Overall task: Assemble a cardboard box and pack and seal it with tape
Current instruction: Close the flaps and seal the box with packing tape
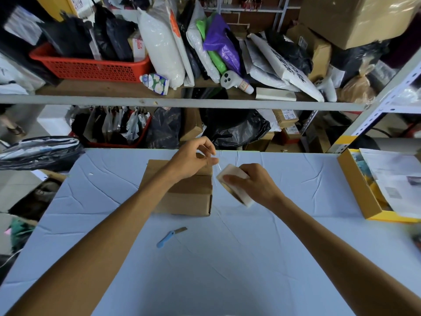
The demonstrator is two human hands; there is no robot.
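A small brown cardboard box [186, 197] sits closed on the white-covered table [227, 258], a little beyond its middle. My right hand [252, 183] grips a roll of clear tape [234, 181] just right of the box. My left hand [193, 159] hovers over the box's far right corner and pinches the free end of the tape strip [216, 161]. A short stretch of clear tape runs between the two hands.
A blue-handled utility knife [169, 238] lies on the table in front of the box. A yellow-edged open box with papers [382, 185] stands at the right edge. Metal shelving [182, 102] packed with bags, parcels and a red basket [91, 65] rises behind the table.
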